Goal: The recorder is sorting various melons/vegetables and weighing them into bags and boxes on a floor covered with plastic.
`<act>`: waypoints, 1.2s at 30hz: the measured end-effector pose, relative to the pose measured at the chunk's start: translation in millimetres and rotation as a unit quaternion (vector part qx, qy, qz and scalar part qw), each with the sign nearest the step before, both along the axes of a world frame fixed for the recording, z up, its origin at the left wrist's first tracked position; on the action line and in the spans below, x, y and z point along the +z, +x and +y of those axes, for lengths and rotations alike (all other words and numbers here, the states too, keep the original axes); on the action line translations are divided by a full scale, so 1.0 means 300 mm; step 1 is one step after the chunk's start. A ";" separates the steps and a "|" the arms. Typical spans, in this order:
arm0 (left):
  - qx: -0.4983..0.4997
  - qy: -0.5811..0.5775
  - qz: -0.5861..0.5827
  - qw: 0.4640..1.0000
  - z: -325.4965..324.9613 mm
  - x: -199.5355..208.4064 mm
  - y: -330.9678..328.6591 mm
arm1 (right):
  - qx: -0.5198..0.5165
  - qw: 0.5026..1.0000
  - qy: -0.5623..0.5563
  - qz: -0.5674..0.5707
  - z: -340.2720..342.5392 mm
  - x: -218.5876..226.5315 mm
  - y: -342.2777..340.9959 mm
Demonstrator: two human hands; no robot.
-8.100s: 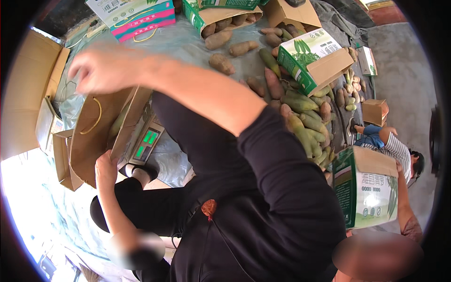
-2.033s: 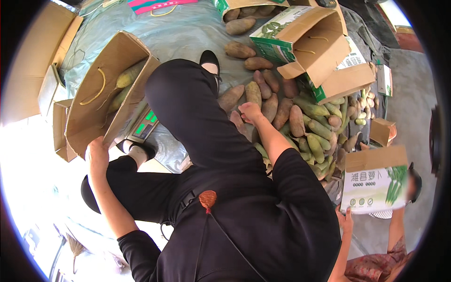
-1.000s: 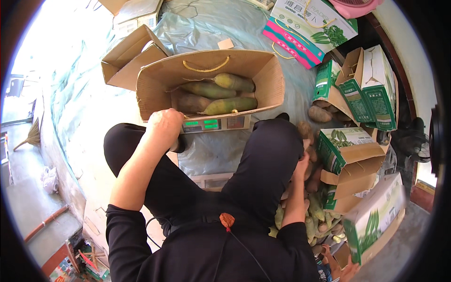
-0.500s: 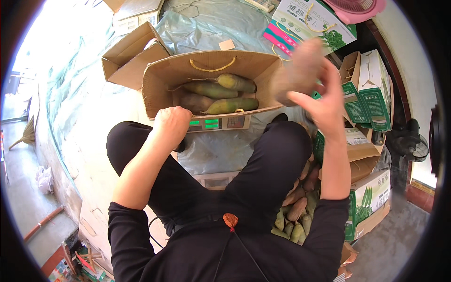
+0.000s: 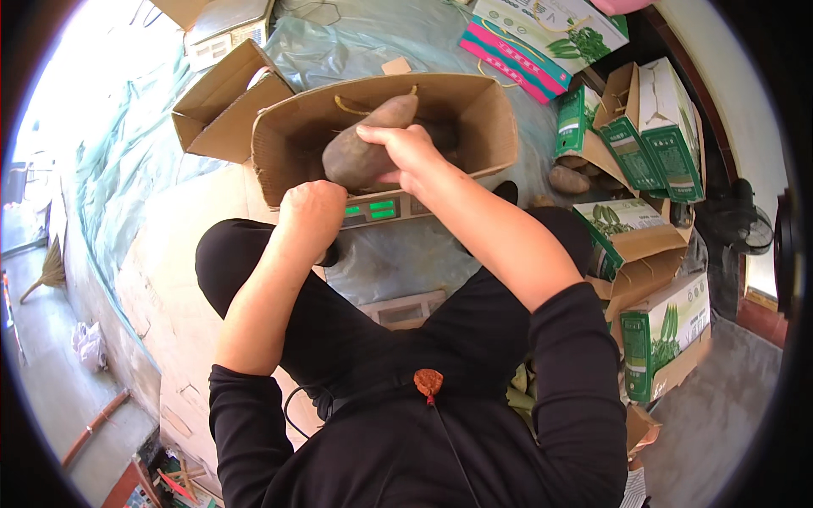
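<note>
My right hand (image 5: 410, 154) is wrapped round a muddy, brownish radish (image 5: 362, 154), tilted over the open mouth of a brown cardboard box (image 5: 481, 114) with yellow cord handles. My left hand (image 5: 312, 210) is closed on the near left rim of that box. The radish, my hand and the shaded inside hide most of what lies in the box. Under its near side sits a digital scale (image 5: 373, 209) with green lit displays.
Another open brown carton (image 5: 224, 106) stands to the left of the box. Green and white printed cartons (image 5: 665, 339) line the right side, near a black fan (image 5: 745, 233). Loose radishes (image 5: 569, 180) lie by them, and more (image 5: 521, 389) beside my right thigh. Plastic sheeting (image 5: 364, 51) covers the floor.
My right hand has brought the radish from the right of the box leftward to over its opening. My left hand stays on the rim. The view has shifted slightly.
</note>
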State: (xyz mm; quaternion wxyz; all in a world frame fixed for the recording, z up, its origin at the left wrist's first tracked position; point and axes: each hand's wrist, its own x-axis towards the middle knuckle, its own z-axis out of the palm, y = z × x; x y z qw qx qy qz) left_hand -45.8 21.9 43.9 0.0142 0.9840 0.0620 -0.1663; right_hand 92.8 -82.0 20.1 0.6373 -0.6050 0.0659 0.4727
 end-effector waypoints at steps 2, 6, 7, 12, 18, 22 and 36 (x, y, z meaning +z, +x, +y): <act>0.010 -0.020 0.019 1.000 -0.012 0.001 0.008 | -0.042 0.997 0.022 0.059 0.031 -0.039 -0.012; 0.012 -0.011 -0.007 1.000 0.001 -0.020 0.006 | -0.044 0.994 0.026 0.096 0.087 -0.011 -0.036; 0.002 0.004 -0.003 1.000 0.016 -0.035 0.000 | 0.030 0.997 0.036 0.053 0.084 0.022 -0.037; -0.032 0.040 0.002 0.999 0.033 -0.034 0.026 | 0.182 0.968 0.085 -0.150 -0.089 0.239 0.062; 0.002 -0.017 -0.012 1.000 0.025 0.011 0.031 | 0.004 0.953 0.102 -0.286 -0.541 0.338 0.148; 0.016 -0.022 0.005 1.000 -0.029 0.047 0.056 | -0.129 0.943 0.000 -0.308 -0.894 0.145 0.085; 0.051 -0.039 0.028 0.998 -0.017 0.022 0.051 | -0.233 0.879 -0.414 0.040 -1.458 -0.711 -0.477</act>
